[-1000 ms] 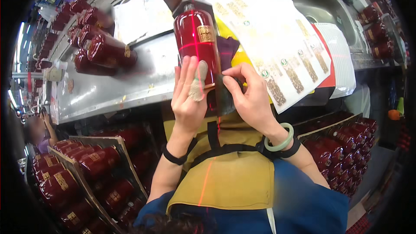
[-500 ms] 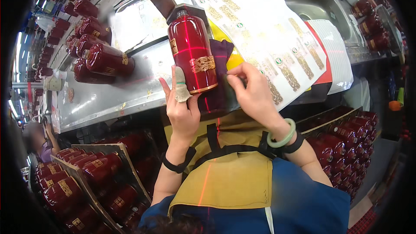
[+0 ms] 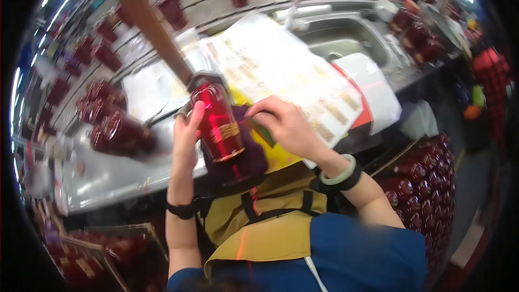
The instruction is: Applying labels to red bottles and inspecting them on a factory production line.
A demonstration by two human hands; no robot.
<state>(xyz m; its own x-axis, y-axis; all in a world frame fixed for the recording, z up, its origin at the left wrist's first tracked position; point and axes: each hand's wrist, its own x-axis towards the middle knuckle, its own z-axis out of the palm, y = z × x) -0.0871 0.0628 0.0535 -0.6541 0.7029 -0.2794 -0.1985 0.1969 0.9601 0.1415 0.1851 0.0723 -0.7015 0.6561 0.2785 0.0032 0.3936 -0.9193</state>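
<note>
Left hand (image 3: 186,138) grips the red bottle (image 3: 219,124) while right hand (image 3: 284,127) pinches its gold label (image 3: 230,131) on (needs careful smoothing next, I'd guess).

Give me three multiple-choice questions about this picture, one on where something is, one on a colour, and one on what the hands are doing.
1. Where is the sink?
A. At the far side of the metal counter, upper right of the picture
B. On the floor by the crates
C. Behind the person

2. What colour is the bottle being held?
A. Clear blue
B. Glossy red with a gold band
C. Plain white

3. How is the bottle held?
A. Lying untouched on the counter
B. Left hand grips its side while the right hand works at its gold band
C. Hanging from a hook

Answers:
1. A, the sink sits beyond the label sheet under a tap.
2. B, the bottle is shiny red with a gold band low on it.
3. B, the left hand wraps its side and the right hand pinches at the band.
</note>
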